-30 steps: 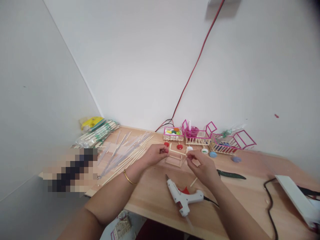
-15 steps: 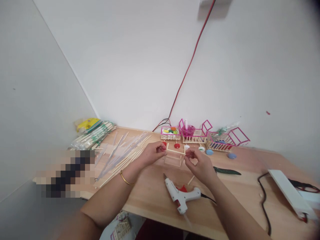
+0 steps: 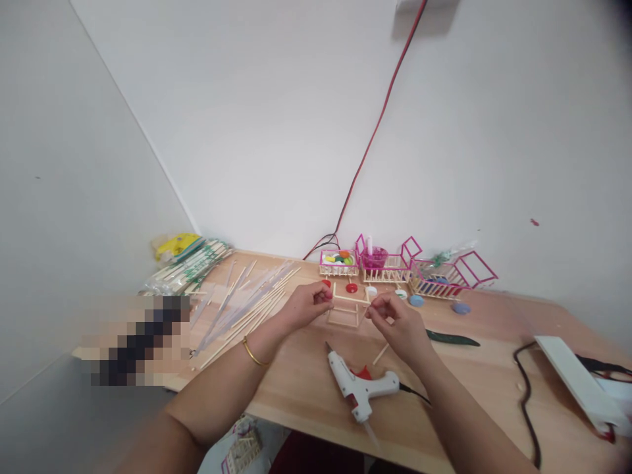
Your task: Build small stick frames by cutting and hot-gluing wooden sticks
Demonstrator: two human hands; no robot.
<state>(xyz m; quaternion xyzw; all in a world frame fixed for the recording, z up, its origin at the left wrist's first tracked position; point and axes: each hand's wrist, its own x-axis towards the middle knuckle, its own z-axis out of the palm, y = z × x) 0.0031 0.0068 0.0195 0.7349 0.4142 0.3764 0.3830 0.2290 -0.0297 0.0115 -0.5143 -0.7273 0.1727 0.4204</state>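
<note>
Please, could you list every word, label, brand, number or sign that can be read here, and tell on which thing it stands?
No text can be read.
Bag of sticks: green print, too blurred to read.
Yellow packet: any print is too small and blurred.
White glue gun: no lettering can be made out.

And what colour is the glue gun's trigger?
The trigger is red, on a white glue gun; it shows best in the head view.

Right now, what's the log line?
left hand and right hand: at opposite ends, pale wooden stick frame | white plastic glue gun: lying nearby
</note>
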